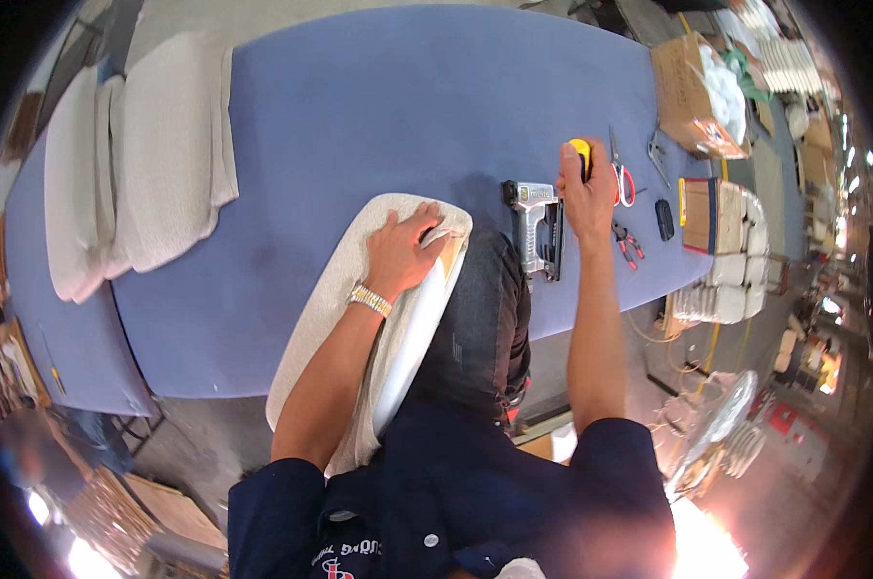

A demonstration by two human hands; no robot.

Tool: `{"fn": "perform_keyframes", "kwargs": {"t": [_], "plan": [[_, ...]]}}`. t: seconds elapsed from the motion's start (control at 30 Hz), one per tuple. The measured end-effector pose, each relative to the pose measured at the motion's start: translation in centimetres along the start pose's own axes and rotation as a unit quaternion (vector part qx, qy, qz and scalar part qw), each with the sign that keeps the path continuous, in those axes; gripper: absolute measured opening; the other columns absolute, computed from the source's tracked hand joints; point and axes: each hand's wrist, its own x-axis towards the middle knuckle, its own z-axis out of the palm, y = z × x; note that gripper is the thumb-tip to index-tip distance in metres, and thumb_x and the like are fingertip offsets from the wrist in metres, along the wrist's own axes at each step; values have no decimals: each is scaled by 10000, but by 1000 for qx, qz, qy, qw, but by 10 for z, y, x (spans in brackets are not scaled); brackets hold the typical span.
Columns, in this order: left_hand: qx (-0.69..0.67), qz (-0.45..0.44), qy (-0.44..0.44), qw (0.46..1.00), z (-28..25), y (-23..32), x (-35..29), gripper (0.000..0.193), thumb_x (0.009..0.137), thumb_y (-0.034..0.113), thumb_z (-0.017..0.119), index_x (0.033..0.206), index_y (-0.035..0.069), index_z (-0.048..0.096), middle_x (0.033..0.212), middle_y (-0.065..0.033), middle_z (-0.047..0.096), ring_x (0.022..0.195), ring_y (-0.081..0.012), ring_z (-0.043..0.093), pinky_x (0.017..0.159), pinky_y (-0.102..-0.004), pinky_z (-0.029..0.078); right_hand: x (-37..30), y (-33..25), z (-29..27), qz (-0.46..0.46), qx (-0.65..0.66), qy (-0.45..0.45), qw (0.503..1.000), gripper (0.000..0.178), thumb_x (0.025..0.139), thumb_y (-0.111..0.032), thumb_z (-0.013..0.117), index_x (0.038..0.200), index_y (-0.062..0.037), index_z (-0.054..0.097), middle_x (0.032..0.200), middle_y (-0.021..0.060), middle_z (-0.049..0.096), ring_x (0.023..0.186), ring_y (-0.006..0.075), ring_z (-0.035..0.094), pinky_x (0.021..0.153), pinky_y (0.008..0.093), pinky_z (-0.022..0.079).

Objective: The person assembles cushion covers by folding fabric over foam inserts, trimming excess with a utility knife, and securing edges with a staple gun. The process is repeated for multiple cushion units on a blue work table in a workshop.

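- Resting the left hand (402, 253) on the far end of a beige woven-fabric padded panel with rounded corners and a pale inner face (335, 301), with bent fingers near the corner edge.
- Being unable to tell from this view any pinch on the fabric, with the palm hidden.
- Wrapping the right hand (588, 188) firmly around a yellow-and-black stubby-handled tool (580, 150), hiding its working end.
- Running the panel's long axis from one o'clock to seven o'clock, under the left forearm and toward the torso, with a dark denim leg (480, 318) just beside its right edge.
- Having the panel at eight o'clock from the right-hand grip, well apart, and the left hand nearer, touching it.
- Having a silver-and-black metal staple gun (533, 227) between, near the right hand at about eight o'clock, on a blue cloth-covered table (436, 96).
- Having red-and-white-handled scissors (632, 186) at three o'clock from the right hand and red-handled black pliers (622, 234) at five.
- Seeing beige fabric-covered padded pieces (171, 145) at ten o'clock from the left hand.
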Motion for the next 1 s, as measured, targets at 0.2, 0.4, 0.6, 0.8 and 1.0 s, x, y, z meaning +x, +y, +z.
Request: {"fn": "perform_keyframes", "kwargs": {"t": [0.2,0.4,0.6,0.8,1.0], "plan": [[-245,-9,30,969,-67,6,-19,123,943,23,716,1044,-47,708,1077,-52,768,897,-116,696,908,-305,521,-6,149,-30,34,-221,-57,973,453,918,-379,752,1219,-49,671,1181,206,724,1097,410,679,925,489,534],[-354,-136,75,922,-164,-28,-58,146,974,44,728,1101,-26,732,1112,-47,756,917,-51,626,812,-217,504,-23,155,-8,-58,-222,44,972,413,932,-314,738,1273,-87,682,1177,173,716,1041,364,693,945,449,534],[-425,-92,130,891,-185,-29,-71,147,991,60,696,1104,-34,708,1232,-82,742,944,-46,619,861,-213,488,-120,-34,66,-4,121,-92,988,246,977,-178,700,1201,-76,714,1081,107,729,907,205,698,815,337,558],[-458,-60,119,879,-187,-16,-89,250,994,33,667,1229,-48,699,1282,-107,725,1058,-108,653,965,-263,512,-182,-148,137,-39,288,-179,940,196,996,-203,674,998,-9,649,903,114,666,796,207,656,722,346,541],[-481,-11,120,869,-194,1,-113,256,977,-9,674,1228,-48,707,1421,-169,639,1215,-172,635,1064,-318,499,-198,-174,131,-56,216,-129,966,259,1024,-243,643,922,-12,586,804,101,601,692,203,567,661,367,493]]}}
